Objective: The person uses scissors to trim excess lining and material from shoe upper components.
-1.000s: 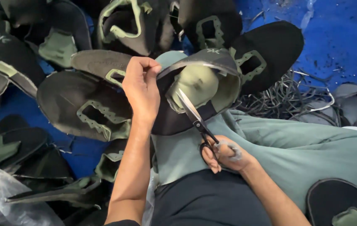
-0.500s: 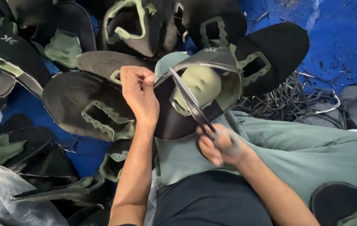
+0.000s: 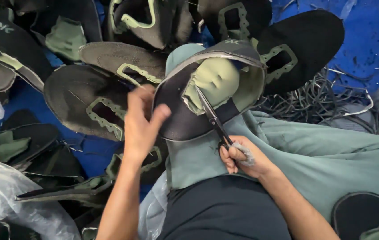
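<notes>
Currently left hand (image 3: 141, 129) grips the 9 o'clock edge of the shoe upper (image 3: 207, 89), fingers curled on it, upper resting on the knee. Right hand (image 3: 243, 158) closed around scissors (image 3: 214, 120), blades at the green lining edge. Cut uppers (image 3: 96, 102) crowd 9 to 12 o'clock; trimmings (image 3: 314, 104) at 2 o'clock.

Your surroundings, as listed: blue floor (image 3: 367, 40), scuffed and flecked, showing at the upper right of the frame and in patches at centre left. Heap of dark shoe pieces (image 3: 105, 98) with pale green trim across the top and left. Tangle of dark trimmings (image 3: 314, 102) at right of centre. Crumpled clear plastic bag (image 3: 3, 195) at lower left. Light even, soft.
</notes>
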